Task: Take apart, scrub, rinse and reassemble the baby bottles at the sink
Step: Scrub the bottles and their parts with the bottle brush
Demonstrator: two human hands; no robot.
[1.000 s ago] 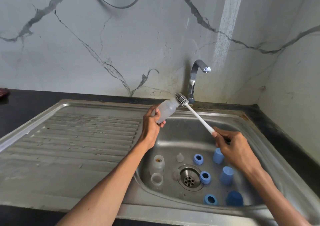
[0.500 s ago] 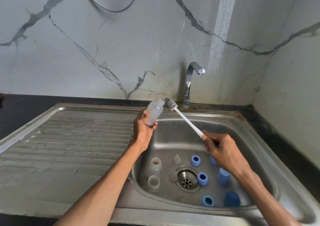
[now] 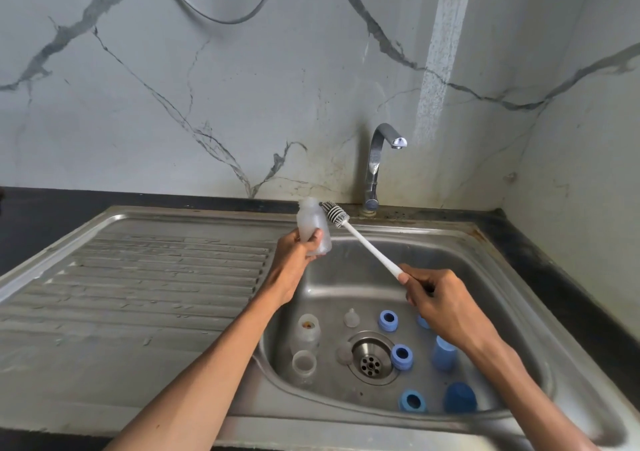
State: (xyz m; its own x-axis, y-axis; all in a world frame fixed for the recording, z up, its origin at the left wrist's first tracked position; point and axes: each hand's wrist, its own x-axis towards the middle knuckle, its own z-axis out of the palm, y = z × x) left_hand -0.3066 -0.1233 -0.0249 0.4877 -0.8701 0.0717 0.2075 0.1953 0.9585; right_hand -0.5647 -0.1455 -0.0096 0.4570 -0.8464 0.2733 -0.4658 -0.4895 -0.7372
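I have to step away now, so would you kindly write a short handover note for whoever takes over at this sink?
Left hand holds a clear bottle above the basin's back left corner, mouth up.
Right hand grips the white bottle brush; its bristle head sits just outside the bottle's neck, not inside.
In the sink: two more clear bottles, two clear teats, three blue rings, and three blue caps, one mostly hidden behind the right hand.
Tap shows no water.
Done: everything taken apart.
Left: scrubbing, rinsing, reassembly.
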